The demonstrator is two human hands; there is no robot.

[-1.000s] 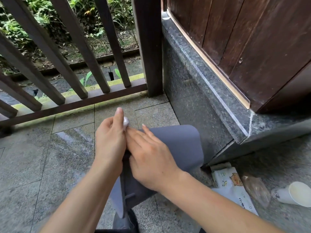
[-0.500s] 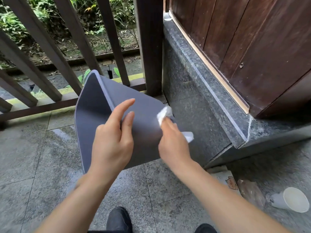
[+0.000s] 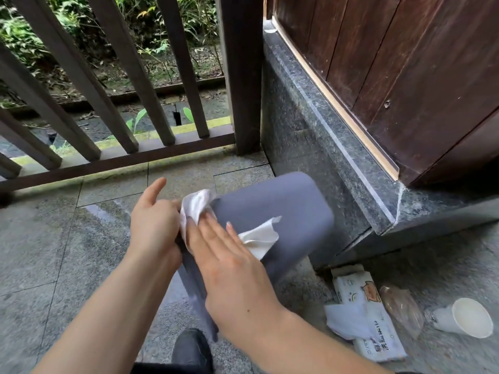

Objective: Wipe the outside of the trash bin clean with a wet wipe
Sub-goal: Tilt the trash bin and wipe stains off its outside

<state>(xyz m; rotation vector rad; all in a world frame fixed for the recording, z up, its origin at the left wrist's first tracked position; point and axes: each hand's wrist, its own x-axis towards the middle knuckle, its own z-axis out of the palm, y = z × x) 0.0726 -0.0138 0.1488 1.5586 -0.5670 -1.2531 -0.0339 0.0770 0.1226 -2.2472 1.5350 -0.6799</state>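
A grey trash bin [image 3: 291, 211] is tipped on its side above the tiled floor, its closed bottom end pointing away to the right. My left hand [image 3: 154, 225] grips its near left edge, with the index finger sticking out. My right hand [image 3: 226, 255] lies flat on the bin's upper side and presses a white wet wipe [image 3: 259, 237] against it. One corner of the wipe bunches up between the two hands, another sticks out past my fingers.
A pack of wet wipes [image 3: 364, 314] lies on the floor at the right, beside a clear plastic wrapper [image 3: 402, 309] and a tipped white paper cup [image 3: 464, 321]. A dark stone step [image 3: 337, 147] and wooden door stand right; a wooden railing [image 3: 108, 109] runs behind. My shoe [image 3: 191, 349] is below.
The bin has been turned over and lowered, its bottom now pointing right. My right hand has gone from pinching the wipe at the bin's edge to pressing it flat.
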